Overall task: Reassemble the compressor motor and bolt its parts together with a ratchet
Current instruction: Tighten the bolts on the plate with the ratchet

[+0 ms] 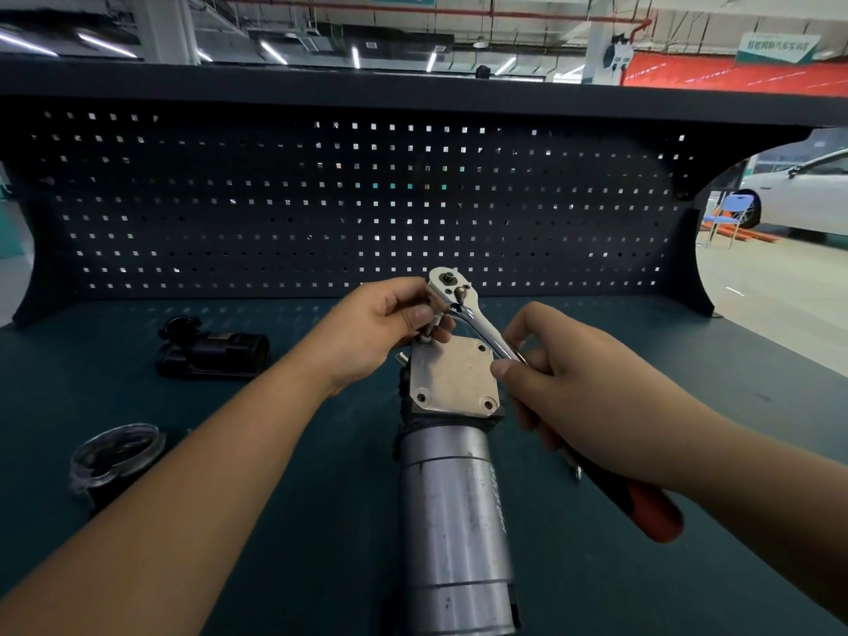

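Teal bench (573,580), pegboard (321,199) at 12, open floor (771,286) at 2 — left hand (381,323) pinches the socket (433,321), right hand (564,360) grips the ratchet (459,291)

Head-worn camera looks forward and down, close over the workbench (137,566) toward its pegboard (367,199).

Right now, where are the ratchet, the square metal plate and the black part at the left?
ratchet (452,286), head view, its round silver head.
square metal plate (452,376), head view, middle of its face.
black part (215,353), head view, its dark body.
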`<state>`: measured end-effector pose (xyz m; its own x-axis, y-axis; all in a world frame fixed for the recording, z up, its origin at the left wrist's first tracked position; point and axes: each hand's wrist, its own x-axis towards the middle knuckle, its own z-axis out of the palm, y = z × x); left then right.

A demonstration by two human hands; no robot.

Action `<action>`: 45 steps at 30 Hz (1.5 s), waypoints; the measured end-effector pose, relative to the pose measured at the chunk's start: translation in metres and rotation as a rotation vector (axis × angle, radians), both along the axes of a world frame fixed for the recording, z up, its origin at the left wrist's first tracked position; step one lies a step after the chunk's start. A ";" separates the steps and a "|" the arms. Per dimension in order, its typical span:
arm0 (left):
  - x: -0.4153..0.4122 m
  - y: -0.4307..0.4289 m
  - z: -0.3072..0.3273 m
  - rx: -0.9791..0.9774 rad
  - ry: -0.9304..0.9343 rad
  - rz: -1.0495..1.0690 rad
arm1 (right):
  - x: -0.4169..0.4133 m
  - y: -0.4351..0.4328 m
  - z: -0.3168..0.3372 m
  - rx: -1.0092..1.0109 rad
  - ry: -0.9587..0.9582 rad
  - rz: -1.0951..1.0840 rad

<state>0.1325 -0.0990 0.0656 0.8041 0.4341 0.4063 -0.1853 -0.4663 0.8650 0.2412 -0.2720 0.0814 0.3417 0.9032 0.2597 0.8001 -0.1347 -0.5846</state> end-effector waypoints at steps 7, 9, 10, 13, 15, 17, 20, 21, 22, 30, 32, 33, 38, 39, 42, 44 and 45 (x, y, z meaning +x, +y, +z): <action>0.002 0.001 0.000 0.009 -0.020 0.044 | 0.057 0.013 0.032 -0.165 -0.200 0.133; 0.003 0.002 0.001 0.011 -0.016 0.063 | 0.075 0.027 0.041 -0.188 -0.234 0.170; 0.003 0.002 0.001 0.010 -0.016 0.069 | 0.082 0.035 0.045 -0.196 -0.253 0.190; 0.004 0.004 -0.001 0.008 -0.026 0.070 | 0.096 0.059 0.059 -0.225 -0.330 0.243; 0.004 0.006 -0.001 -0.006 -0.020 0.054 | 0.101 0.073 0.066 -0.250 -0.359 0.276; 0.003 0.008 0.000 -0.023 0.003 0.035 | 0.104 0.084 0.072 -0.278 -0.377 0.301; 0.001 0.010 0.001 -0.031 0.041 0.010 | 0.104 0.095 0.076 -0.275 -0.378 0.331; 0.000 0.010 0.001 -0.030 0.046 0.008 | 0.104 0.097 0.076 -0.270 -0.366 0.341; 0.000 0.009 0.001 -0.032 0.047 0.008 | 0.103 0.098 0.077 -0.270 -0.357 0.349; 0.002 0.006 0.000 -0.046 0.003 0.023 | 0.104 0.100 0.076 -0.277 -0.353 0.360; 0.002 0.005 0.000 -0.046 -0.008 0.029 | 0.104 0.099 0.074 -0.252 -0.350 0.356; 0.002 0.005 0.000 -0.046 -0.015 0.028 | 0.104 0.099 0.074 -0.240 -0.346 0.354; 0.001 0.002 -0.001 -0.046 -0.035 0.009 | 0.105 0.095 0.071 -0.216 -0.338 0.354; 0.001 0.002 -0.001 -0.042 -0.035 0.014 | 0.105 0.094 0.070 -0.207 -0.345 0.354; 0.000 0.002 -0.001 -0.029 -0.034 0.023 | 0.104 0.092 0.069 -0.192 -0.357 0.348; 0.000 0.002 -0.001 -0.021 -0.028 0.017 | 0.103 0.090 0.069 -0.198 -0.367 0.339; 0.000 0.002 -0.001 -0.019 -0.026 0.012 | 0.102 0.090 0.069 -0.197 -0.375 0.335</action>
